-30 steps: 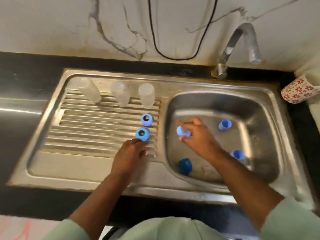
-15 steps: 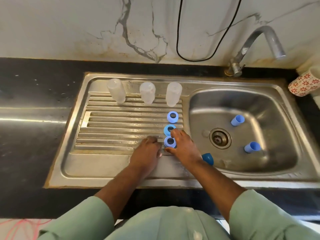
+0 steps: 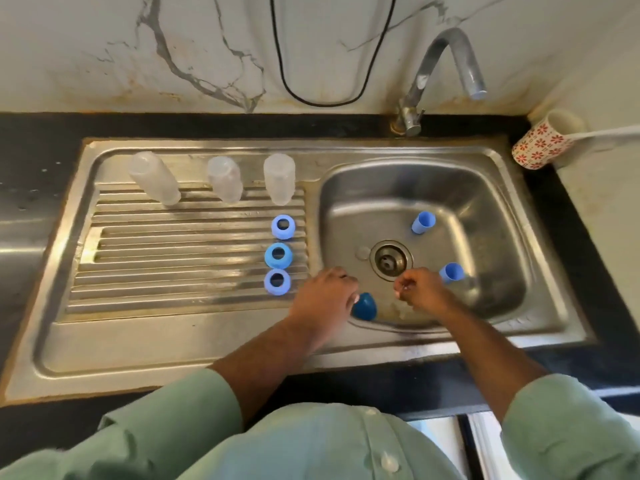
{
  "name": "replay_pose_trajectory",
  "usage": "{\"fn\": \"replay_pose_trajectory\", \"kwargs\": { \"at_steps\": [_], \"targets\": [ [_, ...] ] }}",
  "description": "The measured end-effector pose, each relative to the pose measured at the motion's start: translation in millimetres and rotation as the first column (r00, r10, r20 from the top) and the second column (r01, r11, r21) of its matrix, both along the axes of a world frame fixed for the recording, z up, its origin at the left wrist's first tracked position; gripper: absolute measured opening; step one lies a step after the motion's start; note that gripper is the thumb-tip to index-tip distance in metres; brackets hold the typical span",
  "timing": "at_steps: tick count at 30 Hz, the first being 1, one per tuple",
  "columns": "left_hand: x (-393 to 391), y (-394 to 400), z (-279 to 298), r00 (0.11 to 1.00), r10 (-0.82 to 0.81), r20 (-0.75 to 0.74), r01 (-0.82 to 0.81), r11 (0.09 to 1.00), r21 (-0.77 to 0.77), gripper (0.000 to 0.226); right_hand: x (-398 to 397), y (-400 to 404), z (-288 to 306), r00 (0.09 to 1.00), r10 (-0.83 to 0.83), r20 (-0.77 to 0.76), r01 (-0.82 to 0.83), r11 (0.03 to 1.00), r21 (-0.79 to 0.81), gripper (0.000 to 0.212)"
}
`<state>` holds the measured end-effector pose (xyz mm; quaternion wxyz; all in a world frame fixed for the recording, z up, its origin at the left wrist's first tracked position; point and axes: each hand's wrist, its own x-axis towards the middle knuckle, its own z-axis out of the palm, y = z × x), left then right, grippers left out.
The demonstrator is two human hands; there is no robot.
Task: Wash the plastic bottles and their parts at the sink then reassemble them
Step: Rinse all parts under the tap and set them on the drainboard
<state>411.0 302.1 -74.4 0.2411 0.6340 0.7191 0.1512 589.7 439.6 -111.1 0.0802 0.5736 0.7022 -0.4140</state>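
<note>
Marbled wall (image 3: 104, 46) and dark counter (image 3: 31, 161) frame a steel sink unit (image 3: 207, 341), its ribbed drainboard (image 3: 173, 244) on the left, the basin (image 3: 485, 209) on the right. Three clear bottles (image 3: 225, 180) stand inverted along the drainboard's back, likely set there to drain. Three blue rings (image 3: 278, 255) sit in a line beside the basin, apparently washed and awaiting reassembly. Two light blue caps (image 3: 423, 222) and a darker cap (image 3: 364, 305) lie in the basin, probably unwashed. The left hand (image 3: 325, 299) hovers at the basin's edge, fingers curled downward; whether they touch the darker cap is hidden. The right hand (image 3: 420, 289) has loosely curled fingers, seemingly empty; something small may be pinched, too blurred to tell.
</note>
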Motion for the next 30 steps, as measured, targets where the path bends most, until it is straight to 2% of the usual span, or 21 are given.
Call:
{"fn": "replay_pose_trajectory", "kwargs": {
  "at_steps": [2, 4, 6, 8, 12, 15, 18, 20, 23, 25, 26, 28, 30],
  "targets": [
    [25, 28, -4, 0.999, -0.032, 0.006, 0.033, 0.996, -0.085, 0.024, 23, 26, -17, 0.985, 0.078, 0.154, -0.058, 0.990, -0.130, 0.016],
    [45, 49, -11, 1.000, -0.029, -0.001, 0.028, 0.985, -0.168, 0.021, 32, 40, -33, 0.943, 0.225, 0.245, -0.159, 0.952, -0.261, 0.038],
    [63, 70, -20, 1.000, -0.012, -0.026, 0.005, 0.966, -0.257, 0.020, 34, 49, -48, 0.905, 0.327, 0.273, -0.221, 0.909, -0.354, 0.052],
    [75, 89, -32, 0.998, 0.008, -0.060, -0.027, 0.940, -0.339, 0.022, 33, 54, -64, 0.895, 0.357, 0.268, -0.229, 0.882, -0.412, 0.050],
    [84, 120, -56, 0.992, 0.096, -0.083, -0.124, 0.873, -0.472, 0.030, 34, 59, -88, 0.935, 0.302, 0.188, -0.196, 0.879, -0.435, 0.027],
    [81, 139, -62, 0.974, 0.211, -0.086, -0.226, 0.842, -0.490, 0.028, 38, 67, -92, 0.937, 0.314, 0.149, -0.248, 0.905, -0.346, 0.017],
    [64, 169, -55, 0.937, 0.340, -0.076, -0.342, 0.856, -0.387, 0.022, 39, 87, -90, 0.957, 0.288, 0.042, -0.279, 0.949, -0.145, 0.022],
    [49, 197, -40, 0.907, 0.422, -0.018, -0.412, 0.874, -0.258, 0.022, 35, 103, -80, 0.978, 0.188, -0.095, -0.191, 0.981, -0.020, 0.029],
    [30, 245, -5, 0.863, 0.502, 0.052, -0.503, 0.864, 0.001, 0.039, 23, 123, -61, 0.964, 0.114, -0.241, -0.096, 0.992, 0.087, 0.012],
    [23, 274, 24, 0.854, 0.509, 0.111, -0.520, 0.839, 0.159, 0.054, 14, 136, -54, 0.942, 0.111, -0.316, -0.060, 0.984, 0.166, 0.009],
    [22, 286, 37, 0.859, 0.497, 0.121, -0.511, 0.840, 0.183, 0.057, 10, 140, -53, 0.932, 0.126, -0.341, -0.057, 0.977, 0.205, 0.010],
    [24, 306, 54, 0.850, 0.504, 0.153, -0.523, 0.844, 0.123, 0.057, 4, 149, -51, 0.918, 0.176, -0.356, -0.069, 0.954, 0.292, 0.014],
    [24, 321, 58, 0.791, 0.552, 0.263, -0.581, 0.813, 0.039, 0.049, 0, 154, -48, 0.906, 0.213, -0.366, -0.071, 0.929, 0.364, 0.018]
  ]
}}
